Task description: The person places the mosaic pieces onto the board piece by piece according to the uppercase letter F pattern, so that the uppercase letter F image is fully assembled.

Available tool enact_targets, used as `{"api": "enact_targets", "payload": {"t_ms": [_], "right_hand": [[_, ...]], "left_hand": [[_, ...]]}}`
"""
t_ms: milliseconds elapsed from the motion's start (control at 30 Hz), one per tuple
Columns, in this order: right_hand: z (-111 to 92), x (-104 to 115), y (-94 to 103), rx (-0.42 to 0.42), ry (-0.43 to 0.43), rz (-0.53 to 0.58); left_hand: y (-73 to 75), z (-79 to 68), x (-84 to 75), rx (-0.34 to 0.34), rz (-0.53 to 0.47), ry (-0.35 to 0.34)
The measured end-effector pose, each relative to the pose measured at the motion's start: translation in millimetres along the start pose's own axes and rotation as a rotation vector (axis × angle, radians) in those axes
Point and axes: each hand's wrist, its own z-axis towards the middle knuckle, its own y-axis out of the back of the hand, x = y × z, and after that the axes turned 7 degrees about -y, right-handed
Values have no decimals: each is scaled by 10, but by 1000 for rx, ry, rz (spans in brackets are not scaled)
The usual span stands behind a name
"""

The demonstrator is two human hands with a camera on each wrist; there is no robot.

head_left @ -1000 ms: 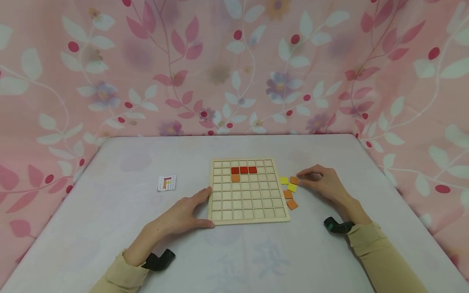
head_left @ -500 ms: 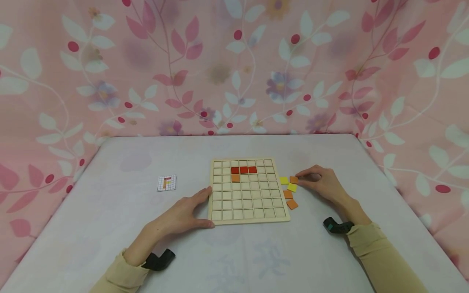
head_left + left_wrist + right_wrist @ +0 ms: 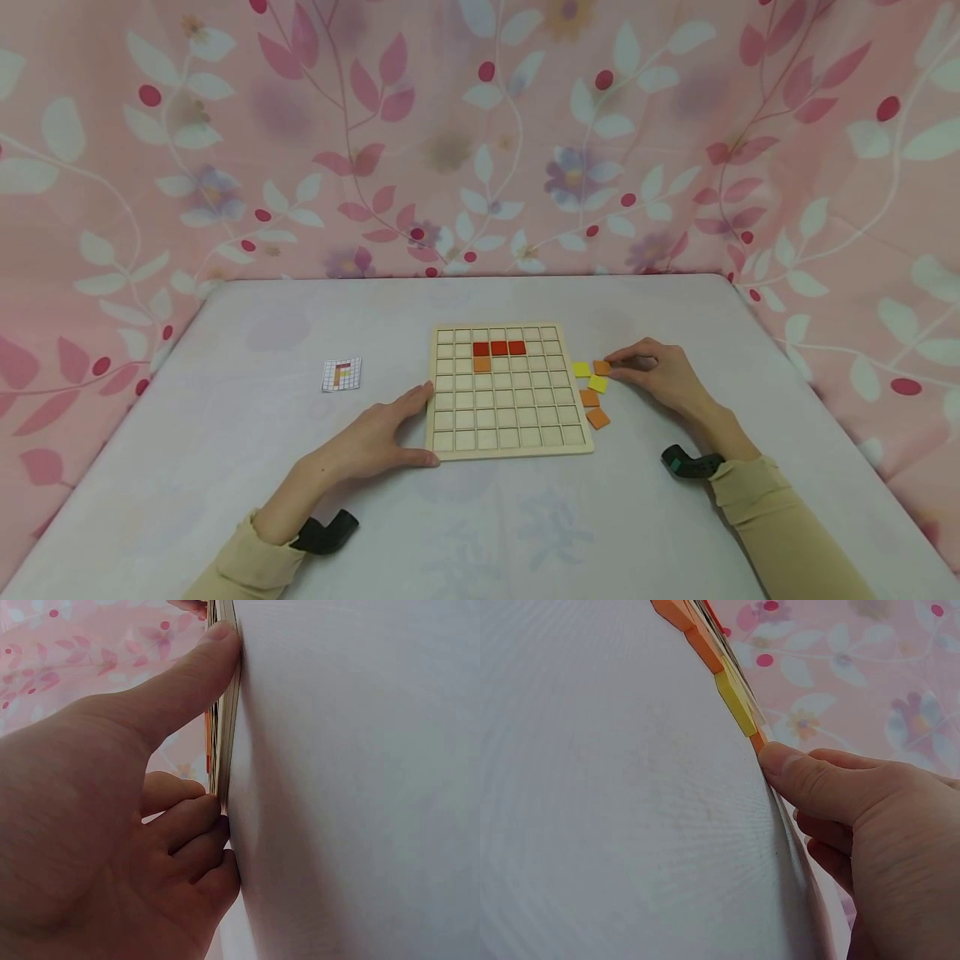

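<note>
A light wooden grid board (image 3: pixel 517 408) lies on the table, with red tiles (image 3: pixel 498 348) in a row and one orange tile (image 3: pixel 482 364) below the leftmost. My left hand (image 3: pixel 367 442) rests against the board's left edge, thumb at the near corner and fingers farther up. In the left wrist view, the thumb (image 3: pixel 202 667) touches the board's side. Right of the board, my right hand (image 3: pixel 663 379) pinches the right end of a loose orange tile (image 3: pixel 601 367) between thumb and forefinger. The right wrist view shows the thumb (image 3: pixel 795 769) covering part of that tile.
Yellow tiles (image 3: pixel 597 384) and more orange tiles (image 3: pixel 597 418) lie loose along the board's right edge. A small pattern card (image 3: pixel 342 375) with a printed grid lies left of the board. Pink floral cloth (image 3: pixel 480 167) hangs behind the white-covered table (image 3: pixel 262 333).
</note>
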Motion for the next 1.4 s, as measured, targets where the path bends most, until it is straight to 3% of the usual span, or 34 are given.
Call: {"api": "enact_targets", "payload": {"t_ms": [500, 833, 1400], "right_hand": [[15, -3, -20, -15, 15, -37], [28, 135, 45, -21, -156, 31], [213, 571, -204, 49, -70, 100]], "left_hand": [[-1, -7, 4, -2, -10, 7], [-12, 2, 1, -3, -1, -3], [-15, 8, -1, -7, 10, -12]]}}
